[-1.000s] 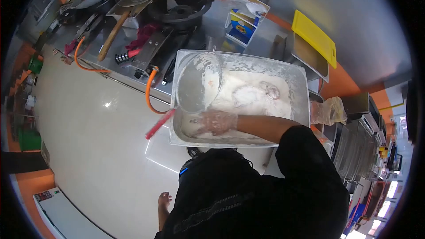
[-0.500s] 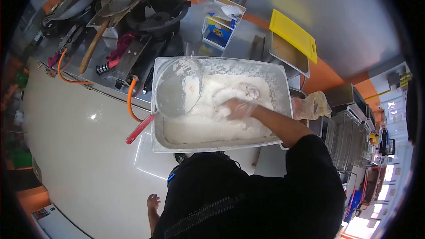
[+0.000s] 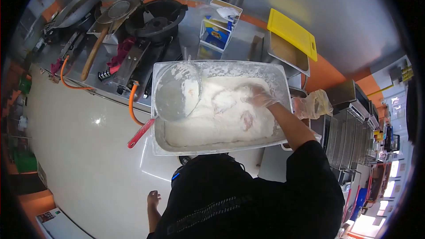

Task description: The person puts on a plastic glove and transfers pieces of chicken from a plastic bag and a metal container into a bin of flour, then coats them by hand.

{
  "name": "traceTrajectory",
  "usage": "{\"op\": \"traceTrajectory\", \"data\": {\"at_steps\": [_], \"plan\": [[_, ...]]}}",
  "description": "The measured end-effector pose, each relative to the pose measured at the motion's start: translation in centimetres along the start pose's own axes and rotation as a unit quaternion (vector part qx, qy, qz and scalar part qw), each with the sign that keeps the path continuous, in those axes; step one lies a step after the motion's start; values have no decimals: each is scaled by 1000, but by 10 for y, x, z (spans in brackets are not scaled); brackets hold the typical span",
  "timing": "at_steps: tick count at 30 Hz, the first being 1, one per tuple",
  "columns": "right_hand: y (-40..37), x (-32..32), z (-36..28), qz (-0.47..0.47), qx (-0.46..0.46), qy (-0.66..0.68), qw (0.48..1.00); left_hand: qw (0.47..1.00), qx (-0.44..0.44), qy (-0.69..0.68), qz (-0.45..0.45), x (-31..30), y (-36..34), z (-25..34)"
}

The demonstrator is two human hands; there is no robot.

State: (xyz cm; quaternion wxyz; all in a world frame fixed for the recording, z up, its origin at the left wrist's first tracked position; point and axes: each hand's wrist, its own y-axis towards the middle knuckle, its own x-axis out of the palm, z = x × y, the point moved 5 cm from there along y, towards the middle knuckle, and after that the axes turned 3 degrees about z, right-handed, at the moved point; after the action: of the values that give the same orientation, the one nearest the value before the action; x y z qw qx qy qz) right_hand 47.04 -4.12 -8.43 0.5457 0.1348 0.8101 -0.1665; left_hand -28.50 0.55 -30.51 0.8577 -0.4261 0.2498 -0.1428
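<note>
**Reaching into the flour tray**

The floured metal tray (image 3: 203, 67) fills the centre. A red-handled sieve (image 3: 177, 90) leans at its 9 o'clock. The gloved right hand (image 3: 261, 97) presses flour at 2 o'clock, grip unclear, beside a coated piece (image 3: 246, 119). The left hand (image 3: 153, 199) hangs loosely spread at 7 o'clock.

Commercial kitchen, gas burner (image 3: 156, 19), fryer baskets (image 3: 354, 137)

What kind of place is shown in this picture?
Most likely a commercial kitchen: a large steel tray filled with flour, a heavy gas burner behind it, and a yellow cutting board propped near the wall.
</note>
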Motion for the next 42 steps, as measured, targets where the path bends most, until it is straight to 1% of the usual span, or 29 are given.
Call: {"op": "traceTrajectory", "data": {"at_steps": [3,5,6,8,9,11,12,14,15,17,18,19,20,21,23,24,26,27,28,29,30,32,33,35,38,39,40,41,42], "plan": [[-5,-19,-4,36,28,-18,999,1000,-3,6,-6,2,1,2],[-9,-22,0,-32,107,-35,993,1000,-2,18,-5,10,-10,8],[-10,-29,-3,-31,106,-35,993,999,1,32,-4,12,-17,12],[-14,-49,-12,-43,171,74,982,997,30,69,-2,16,-29,22],[-16,-59,-21,-44,170,73,982,992,58,108,-2,19,-35,27],[-21,-75,-43,6,101,69,992,990,47,131,-13,19,-38,22],[-24,-72,-41,6,104,69,992,987,38,156,-24,18,-39,19],[-28,-73,-56,98,-90,32,991,985,29,169,-37,14,-34,14],[-33,-69,-53,98,-88,31,991,983,17,179,-48,12,-32,10],[-46,-55,-39,1,35,-60,998,982,24,181,-38,10,-30,13],[-46,-43,-27,0,35,-61,998,982,32,182,-27,9,-30,15],[-47,-5,1,-149,81,-58,984,983,32,181,-28,8,-29,11],[-54,9,2,-294,126,-55,946,984,89,152,-35,8,-26,7],[-52,11,-2,-295,127,-56,945,981,145,124,-43,9,-22,6],[-38,-15,-87,-296,-4,-181,938,975,145,158,-55,12,-5,3],[-35,-8,-92,-296,-4,-180,938,968,143,194,-66,14,-1,1],[-31,-11,-86,-81,159,-56,982,963,187,183,-66,14,1,11],[-29,-10,-83,-82,162,-55,982,957,230,167,-66,15,0,17],[-25,-13,-80,-73,184,45,979,956,229,169,-66,17,1,24],[-21,-16,-79,-63,203,143,967,980,146,128,-50,15,6,26],[-22,-20,-80,-63,203,143,967,994,62,85,-33,14,8,25],[-23,-39,-89,-5,129,197,972,997,44,59,-27,12,12,27],[-22,-43,-86,-5,129,199,972,999,27,34,-23,9,14,27],[-19,-51,-85,-59,50,71,994,999,21,35,-21,6,15,27],[-27,-73,-79,-51,97,87,990,999,13,29,-16,4,14,20],[-31,-69,-66,-51,98,87,990,993,77,88,-32,6,10,22],[-35,-67,-59,25,11,3,1000,978,141,146,-48,9,4,27],[-41,-71,-66,101,-75,-81,989,978,140,147,-49,12,-5,31],[-46,-67,-64,100,-73,-80,989,984,109,136,-35,15,-15,33]]}}
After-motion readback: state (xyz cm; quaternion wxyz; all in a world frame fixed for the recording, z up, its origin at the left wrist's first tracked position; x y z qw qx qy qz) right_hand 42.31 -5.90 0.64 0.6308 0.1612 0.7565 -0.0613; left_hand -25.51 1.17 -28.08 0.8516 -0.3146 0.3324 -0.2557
